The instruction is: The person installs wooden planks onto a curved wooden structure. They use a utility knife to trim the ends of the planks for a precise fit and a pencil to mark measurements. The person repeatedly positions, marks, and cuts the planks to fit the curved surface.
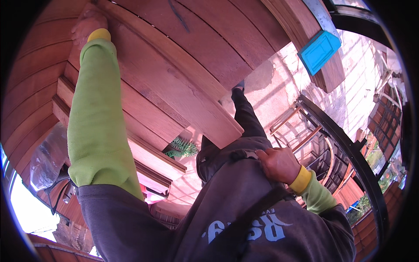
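My left arm reaches far up and left in a green sleeve with a yellow cuff. My left hand (pixel 89 27) rests against the reddish wood near the far end of a long wooden plank (pixel 174 81); its fingers blur into the wood. The plank slants across toward my waist, its near end by my trousers. At my waist, my right hand (pixel 280 165) is closed, knuckles outward, against the dark clothing; anything inside its fingers is hidden. A try square with a blue stock (pixel 319 51) and a metal ruled blade (pixel 321 15) lies on a thick timber (pixel 329 78) at upper right.
Joined wooden boards (pixel 218 48) spread under the plank. Shorter wooden pieces (pixel 159 159) lie below my left arm, near a clear plastic bag (pixel 48 159). A green plant (pixel 181 147) shows beneath. At right, a black metal bar (pixel 345 139) curves past a frame with wooden slats (pixel 307 139).
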The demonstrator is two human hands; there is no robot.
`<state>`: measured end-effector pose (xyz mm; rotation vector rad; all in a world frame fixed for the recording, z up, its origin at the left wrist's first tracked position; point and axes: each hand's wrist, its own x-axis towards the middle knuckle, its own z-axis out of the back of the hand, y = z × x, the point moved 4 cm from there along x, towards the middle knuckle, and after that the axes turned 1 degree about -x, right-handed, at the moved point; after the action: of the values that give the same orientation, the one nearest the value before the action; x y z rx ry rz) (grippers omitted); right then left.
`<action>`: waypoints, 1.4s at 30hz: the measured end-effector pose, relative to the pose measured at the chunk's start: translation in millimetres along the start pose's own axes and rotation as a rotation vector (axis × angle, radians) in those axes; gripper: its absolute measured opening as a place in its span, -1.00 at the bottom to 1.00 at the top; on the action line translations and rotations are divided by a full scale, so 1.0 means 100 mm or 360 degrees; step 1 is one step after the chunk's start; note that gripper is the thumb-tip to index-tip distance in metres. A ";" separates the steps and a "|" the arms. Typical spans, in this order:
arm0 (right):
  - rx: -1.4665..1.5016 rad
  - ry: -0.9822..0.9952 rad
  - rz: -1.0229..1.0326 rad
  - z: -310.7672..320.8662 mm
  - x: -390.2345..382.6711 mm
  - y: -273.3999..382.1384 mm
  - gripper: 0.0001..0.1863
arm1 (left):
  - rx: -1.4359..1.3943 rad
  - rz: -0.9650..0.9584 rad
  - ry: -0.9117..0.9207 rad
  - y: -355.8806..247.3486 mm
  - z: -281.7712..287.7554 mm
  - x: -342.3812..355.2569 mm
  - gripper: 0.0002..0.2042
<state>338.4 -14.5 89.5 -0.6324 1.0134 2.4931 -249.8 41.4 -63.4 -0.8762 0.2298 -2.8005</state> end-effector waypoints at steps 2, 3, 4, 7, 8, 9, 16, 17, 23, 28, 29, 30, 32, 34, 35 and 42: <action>0.0096 -0.0118 -0.0073 0.02 -0.05 -0.06 -0.60 | -0.0066 -0.0016 0.0109 -0.07 0.00 -0.07 -0.34; 0.0143 -0.0354 -0.0061 0.15 0.02 -0.10 -0.60 | -0.0098 -0.0025 0.0162 -0.11 0.00 -0.11 -0.34; 0.0207 -0.0586 -0.0042 0.35 0.17 -0.05 -0.60 | -0.0077 -0.0065 0.0133 -0.04 -0.04 -0.05 -0.32; 0.0344 -0.0927 0.0304 0.52 0.79 0.04 -0.62 | -0.0047 -0.0085 0.0078 0.03 -0.17 0.12 -0.27; 0.0306 -0.0968 0.0357 0.51 1.01 0.02 -0.62 | -0.0069 -0.0106 0.0112 -0.07 -0.10 0.00 -0.28; 0.0304 -0.1000 0.0410 0.51 1.15 0.03 -0.63 | -0.0086 -0.0118 0.0139 -0.13 -0.05 -0.07 -0.29; 0.0136 -0.0655 0.0493 0.52 1.34 0.13 -0.70 | 0.0055 -0.0138 0.0424 -0.18 -0.17 0.20 -0.39; 0.0212 -0.0739 0.0495 0.53 1.30 0.13 -0.71 | 0.0049 -0.0199 0.0539 -0.16 -0.15 0.24 -0.38; 0.0371 -0.0976 0.0422 0.43 1.15 -0.03 -0.74 | 0.0043 -0.0347 0.0546 -0.19 -0.12 0.23 -0.38; 0.0392 -0.1119 0.0373 0.46 1.13 0.00 -0.68 | 0.0043 -0.0383 0.0524 -0.14 -0.05 0.23 -0.38; 0.0454 -0.1181 0.0355 0.46 1.12 -0.04 -0.68 | 0.0044 -0.0380 0.0521 -0.14 -0.03 0.24 -0.38; 0.0475 -0.1157 0.0358 0.43 1.10 -0.05 -0.67 | 0.0043 -0.0374 0.0519 -0.11 -0.03 0.18 -0.38; 0.0503 -0.1105 0.0359 0.38 1.06 -0.07 -0.65 | 0.0026 -0.0363 0.0519 -0.09 -0.01 0.16 -0.38; 0.0413 -0.1042 0.0425 0.39 1.11 0.00 -0.66 | 0.0022 -0.0366 0.0515 -0.10 0.01 0.19 -0.38; 0.0368 -0.1008 0.0450 0.39 1.13 0.03 -0.66 | 0.0016 -0.0376 0.0510 -0.11 0.02 0.19 -0.38; -0.0012 -0.0751 0.0474 0.50 1.42 0.14 -0.71 | 0.0003 -0.0461 0.0529 -0.18 -0.01 0.22 -0.38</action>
<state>200.3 36.3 53.8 0.1233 0.9635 2.7059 -271.1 54.1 -48.7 -0.4677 0.1581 -3.2077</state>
